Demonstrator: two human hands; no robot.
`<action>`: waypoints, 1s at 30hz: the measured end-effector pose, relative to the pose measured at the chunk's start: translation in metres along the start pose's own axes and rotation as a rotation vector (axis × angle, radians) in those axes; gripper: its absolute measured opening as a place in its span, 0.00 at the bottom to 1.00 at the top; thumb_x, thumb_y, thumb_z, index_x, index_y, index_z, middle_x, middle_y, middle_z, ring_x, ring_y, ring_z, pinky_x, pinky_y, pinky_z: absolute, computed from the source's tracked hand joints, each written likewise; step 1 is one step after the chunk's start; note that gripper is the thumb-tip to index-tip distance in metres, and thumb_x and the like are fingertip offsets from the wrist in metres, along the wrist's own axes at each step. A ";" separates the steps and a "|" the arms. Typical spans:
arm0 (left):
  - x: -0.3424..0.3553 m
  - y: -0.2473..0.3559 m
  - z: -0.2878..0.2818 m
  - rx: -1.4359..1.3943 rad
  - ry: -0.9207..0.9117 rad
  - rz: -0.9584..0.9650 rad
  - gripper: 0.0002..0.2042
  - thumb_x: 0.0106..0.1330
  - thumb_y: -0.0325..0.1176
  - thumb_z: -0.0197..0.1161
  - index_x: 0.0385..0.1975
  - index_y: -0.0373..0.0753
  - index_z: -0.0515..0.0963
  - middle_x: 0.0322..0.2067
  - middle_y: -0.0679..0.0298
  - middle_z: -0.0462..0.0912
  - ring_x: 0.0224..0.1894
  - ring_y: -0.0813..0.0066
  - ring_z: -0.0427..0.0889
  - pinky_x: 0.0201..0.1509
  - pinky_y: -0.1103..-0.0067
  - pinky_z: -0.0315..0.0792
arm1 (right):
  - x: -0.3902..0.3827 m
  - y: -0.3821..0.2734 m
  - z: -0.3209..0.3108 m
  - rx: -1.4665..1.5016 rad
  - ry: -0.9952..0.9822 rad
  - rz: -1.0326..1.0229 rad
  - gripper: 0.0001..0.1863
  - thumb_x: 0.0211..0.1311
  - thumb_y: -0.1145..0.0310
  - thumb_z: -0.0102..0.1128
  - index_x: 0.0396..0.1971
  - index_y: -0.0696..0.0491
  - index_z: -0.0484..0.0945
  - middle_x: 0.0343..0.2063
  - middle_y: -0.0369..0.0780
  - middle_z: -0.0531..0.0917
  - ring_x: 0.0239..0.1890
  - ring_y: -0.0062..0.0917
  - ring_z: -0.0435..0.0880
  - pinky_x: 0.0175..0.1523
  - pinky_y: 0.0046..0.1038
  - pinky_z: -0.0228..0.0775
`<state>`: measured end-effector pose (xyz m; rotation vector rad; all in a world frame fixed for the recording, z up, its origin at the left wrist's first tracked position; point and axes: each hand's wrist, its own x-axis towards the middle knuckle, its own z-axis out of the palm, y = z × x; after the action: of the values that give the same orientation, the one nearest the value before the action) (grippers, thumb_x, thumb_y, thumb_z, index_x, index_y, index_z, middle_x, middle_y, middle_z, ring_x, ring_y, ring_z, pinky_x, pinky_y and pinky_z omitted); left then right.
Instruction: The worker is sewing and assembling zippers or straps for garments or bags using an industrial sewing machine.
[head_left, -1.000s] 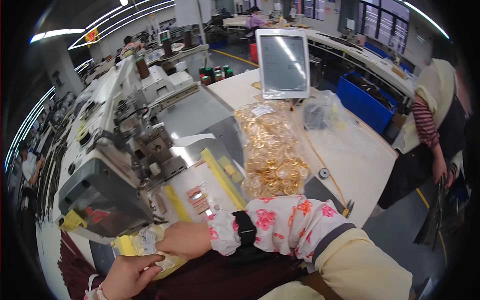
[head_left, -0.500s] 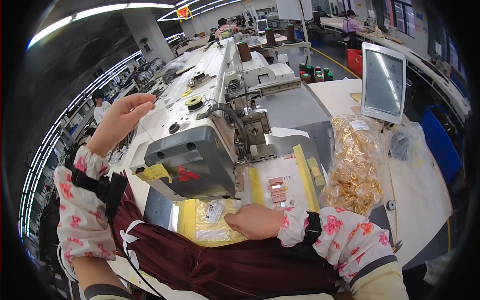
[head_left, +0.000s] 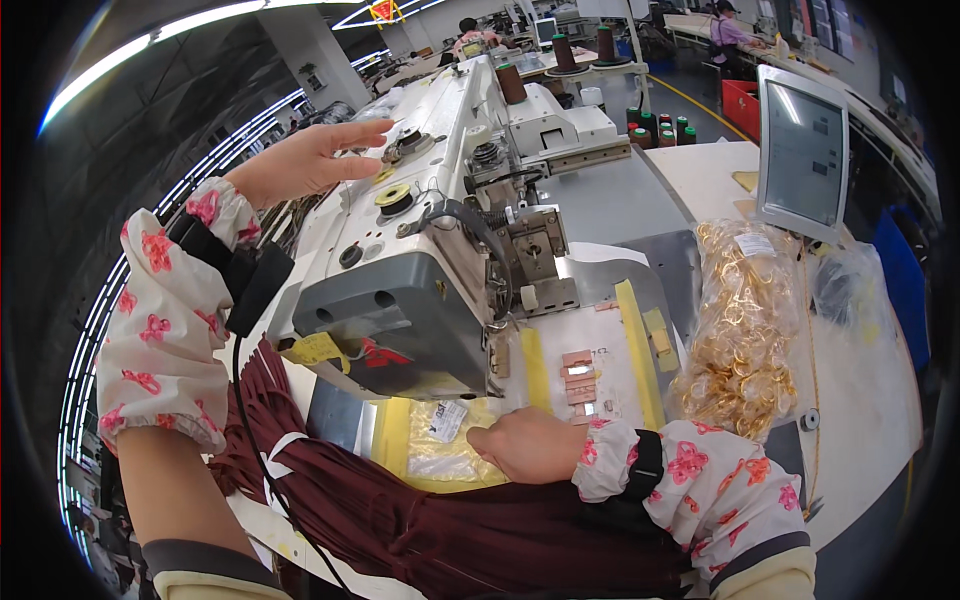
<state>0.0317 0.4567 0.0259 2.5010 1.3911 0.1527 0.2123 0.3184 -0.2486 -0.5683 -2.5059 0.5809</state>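
Note:
My left hand (head_left: 315,160) is raised over the upper arm of a white and grey sewing machine (head_left: 385,315), fingers stretched out and holding nothing. Its fingertips are close to a yellow-topped bobbin (head_left: 395,198) and a tension dial, apparently without touching. Below the machine head my right hand (head_left: 530,447) is closed, fingers curled under; anything inside it is hidden. Beside that hand lies a clear plastic packet (head_left: 445,450) with a white label, framed by yellow tape. A bundle of dark maroon straps (head_left: 430,525), bound with a white tie (head_left: 284,452), lies in front of both.
Pinkish metal-like blocks (head_left: 579,382) sit on a white plate edged with yellow tape (head_left: 640,350). To the right lie a clear bag of gold-coloured rings (head_left: 745,330) and a tilted screen (head_left: 800,150). Thread cones (head_left: 660,130) stand behind. Other people work farther off.
My left hand has moved right and up, farther over the machine's arm, and its fingers have straightened. The right hand stays by the packet, still closed. The whole view has shifted slightly.

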 end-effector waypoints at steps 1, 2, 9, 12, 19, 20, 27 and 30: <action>0.001 0.001 -0.004 -0.001 0.008 0.011 0.29 0.60 0.47 0.55 0.60 0.44 0.58 0.53 0.58 0.67 0.49 0.72 0.69 0.49 0.79 0.64 | 0.000 0.000 0.000 0.006 0.002 0.002 0.06 0.54 0.69 0.48 0.25 0.56 0.68 0.14 0.46 0.74 0.20 0.42 0.76 0.25 0.40 0.64; 0.003 0.002 -0.009 0.002 -0.038 -0.043 0.29 0.60 0.47 0.55 0.60 0.44 0.57 0.53 0.57 0.67 0.50 0.73 0.69 0.48 0.80 0.65 | 0.000 0.000 0.000 0.010 -0.004 0.008 0.06 0.54 0.69 0.48 0.25 0.56 0.68 0.14 0.46 0.74 0.20 0.42 0.76 0.25 0.40 0.64; 0.021 0.001 -0.015 0.000 -0.149 -0.057 0.30 0.60 0.47 0.56 0.60 0.45 0.57 0.53 0.59 0.67 0.26 0.88 0.64 0.29 0.89 0.64 | 0.000 0.000 -0.001 0.037 0.005 0.002 0.06 0.54 0.69 0.48 0.25 0.56 0.68 0.14 0.46 0.73 0.20 0.42 0.75 0.26 0.40 0.65; 0.027 0.001 -0.013 -0.027 -0.171 -0.037 0.32 0.58 0.48 0.57 0.60 0.42 0.57 0.53 0.59 0.67 0.22 0.87 0.61 0.25 0.88 0.63 | -0.001 0.000 -0.001 0.031 0.016 -0.002 0.06 0.53 0.69 0.48 0.26 0.56 0.68 0.14 0.46 0.73 0.20 0.42 0.75 0.26 0.40 0.65; 0.026 0.007 -0.011 0.015 -0.158 -0.009 0.35 0.55 0.52 0.59 0.58 0.37 0.59 0.53 0.57 0.68 0.16 0.84 0.62 0.21 0.87 0.63 | -0.001 -0.001 -0.001 0.037 0.011 0.008 0.06 0.53 0.70 0.49 0.26 0.56 0.67 0.14 0.46 0.74 0.19 0.42 0.75 0.25 0.40 0.64; 0.026 0.009 -0.011 0.020 -0.153 -0.022 0.35 0.55 0.52 0.59 0.58 0.37 0.59 0.53 0.57 0.68 0.16 0.84 0.62 0.21 0.87 0.63 | -0.001 -0.001 -0.001 0.036 0.019 0.008 0.06 0.53 0.70 0.49 0.26 0.56 0.67 0.14 0.46 0.74 0.19 0.42 0.75 0.25 0.40 0.64; 0.022 0.012 -0.006 -0.050 -0.103 -0.051 0.36 0.52 0.51 0.62 0.56 0.34 0.60 0.52 0.57 0.68 0.16 0.84 0.66 0.23 0.87 0.66 | -0.001 0.000 0.000 0.054 0.029 0.000 0.05 0.52 0.70 0.49 0.25 0.56 0.67 0.13 0.46 0.73 0.19 0.42 0.75 0.24 0.40 0.64; 0.022 0.012 -0.005 -0.103 -0.086 -0.077 0.35 0.52 0.49 0.63 0.56 0.33 0.61 0.51 0.57 0.69 0.16 0.84 0.66 0.23 0.88 0.66 | -0.001 0.001 0.001 0.054 0.042 -0.001 0.05 0.53 0.70 0.48 0.25 0.56 0.67 0.13 0.47 0.73 0.19 0.43 0.75 0.24 0.40 0.64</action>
<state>0.0522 0.4703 0.0328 2.3383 1.4059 0.0968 0.2133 0.3180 -0.2499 -0.5537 -2.4434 0.6277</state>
